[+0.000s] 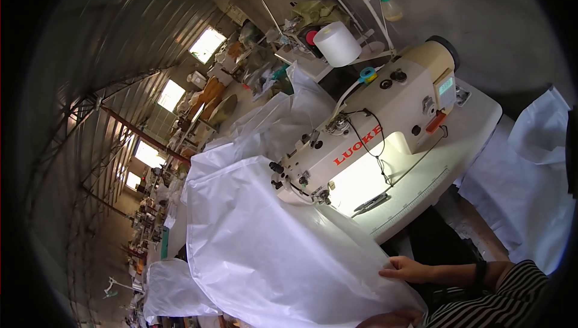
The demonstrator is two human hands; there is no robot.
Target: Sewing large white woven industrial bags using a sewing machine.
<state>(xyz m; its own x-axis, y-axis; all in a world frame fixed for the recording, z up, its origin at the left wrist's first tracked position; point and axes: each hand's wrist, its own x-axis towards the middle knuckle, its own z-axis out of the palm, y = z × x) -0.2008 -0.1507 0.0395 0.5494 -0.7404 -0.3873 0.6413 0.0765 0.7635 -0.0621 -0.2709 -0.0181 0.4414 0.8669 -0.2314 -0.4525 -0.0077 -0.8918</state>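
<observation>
A large white plastic-like sheet (pixel 259 238) drapes over the front of a white sewing machine (pixel 361 129) and hangs toward me. Close to the machine bed's near edge, my right hand (pixel 408 269) pinches the border of this sheet between thumb and fingers. My left hand (pixel 392 318) is at the lower edge of the view, closed on the sheet's near border; the frame cuts part of it off. The sheet covers the needle area. On the lit machine bed lie thread snips (pixel 371 204) on a dark cord, apart from both hands.
A white thread cone (pixel 337 44) stands behind the machine. More white sheeting (pixel 524 177) hangs at the right, and another piece (pixel 174 289) lies at lower left. A small oil bottle (pixel 391 8) hangs above. Cluttered worktables run back along bright windows (pixel 206 45).
</observation>
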